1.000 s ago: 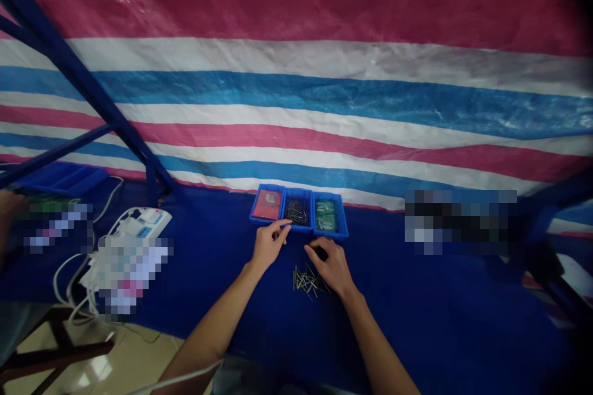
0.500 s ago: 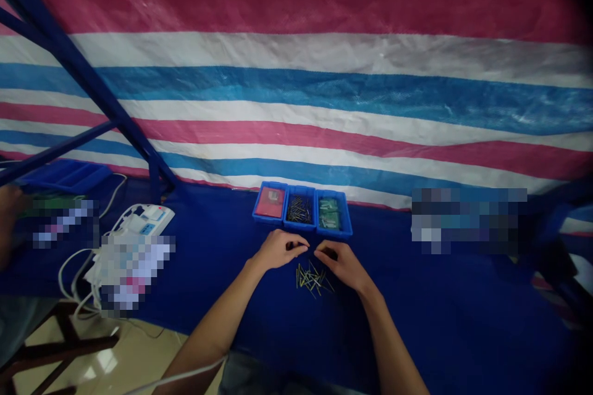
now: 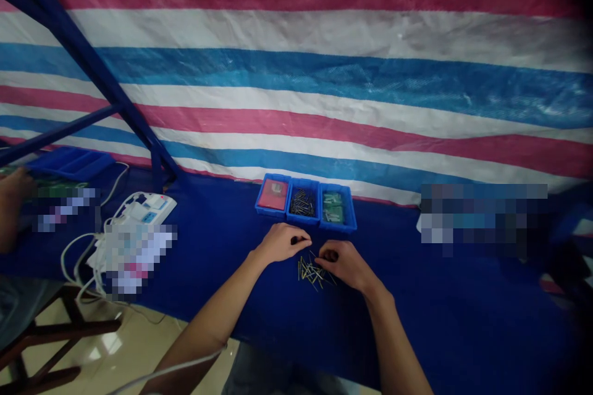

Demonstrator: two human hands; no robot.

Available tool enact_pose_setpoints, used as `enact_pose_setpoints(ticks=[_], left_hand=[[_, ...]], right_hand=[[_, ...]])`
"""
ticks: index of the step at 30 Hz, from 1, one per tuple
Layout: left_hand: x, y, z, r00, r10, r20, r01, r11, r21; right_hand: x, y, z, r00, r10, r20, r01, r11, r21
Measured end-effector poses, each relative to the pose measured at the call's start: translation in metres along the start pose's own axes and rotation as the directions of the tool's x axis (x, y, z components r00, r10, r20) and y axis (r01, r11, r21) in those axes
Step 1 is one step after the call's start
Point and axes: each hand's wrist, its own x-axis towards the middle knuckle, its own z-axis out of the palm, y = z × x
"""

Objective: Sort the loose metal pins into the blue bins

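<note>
A loose pile of thin, brass-coloured metal pieces [image 3: 309, 273], like long screws or nails, lies on the blue table cover. My left hand [image 3: 283, 242] is just above and left of the pile, thumb and fingers pinched together; what is between them, if anything, is too small to see. At the pile's right edge, my right hand [image 3: 343, 262] has its fingertips pinched too. A thin sliver shows near those fingertips, but I cannot tell whether it is held. Behind the hands is a blue bin of similar dark metal pieces [image 3: 303, 202].
Beside that bin are a blue bin with a red item [image 3: 273, 195] and one with green and clear packets [image 3: 333, 207]. A white power strip [image 3: 155, 208] with cables is to the left. Another person's hand [image 3: 15, 197] is at far left. A striped sheet [image 3: 296, 92] hangs behind.
My right hand has moved down to the pile's right edge, its fingers now pinched closer. My left hand stays nearly in place. The whole view has shifted slightly.
</note>
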Motion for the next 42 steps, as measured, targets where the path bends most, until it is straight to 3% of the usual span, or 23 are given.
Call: enact_pose_setpoints(ticks=[10, 21, 25, 29, 35, 42], left_hand=[[0.001, 0.002, -0.004, 0.998, 0.025, 0.05, -0.024, 1.0, -0.009], [-0.003, 0.004, -0.002, 0.997, 0.081, 0.021, -0.081, 0.997, 0.016], [-0.002, -0.001, 0.0, 0.998, 0.052, -0.031, -0.053, 0.998, -0.03], [-0.002, -0.004, 0.001, 0.996, 0.027, -0.084, -0.036, 0.994, -0.104], [-0.002, -0.004, 0.001, 0.997, 0.047, -0.053, -0.052, 0.994, -0.094], [-0.003, -0.003, 0.001, 0.998, 0.047, -0.048, -0.05, 0.997, -0.062]], right_hand=[[0.003, 0.002, 0.01, 0.989, -0.07, -0.128, 0.055, 0.992, -0.115], [0.002, -0.003, 0.018, 0.949, -0.172, -0.263, 0.129, 0.976, -0.175], [0.003, -0.003, 0.017, 0.933, -0.19, -0.306, 0.152, 0.978, -0.146], [0.004, -0.003, 0.018, 0.921, -0.223, -0.32, 0.186, 0.972, -0.14], [0.003, -0.007, 0.023, 0.933, -0.224, -0.283, 0.184, 0.969, -0.162], [0.003, -0.009, 0.019, 0.922, -0.204, -0.328, 0.173, 0.977, -0.122]])
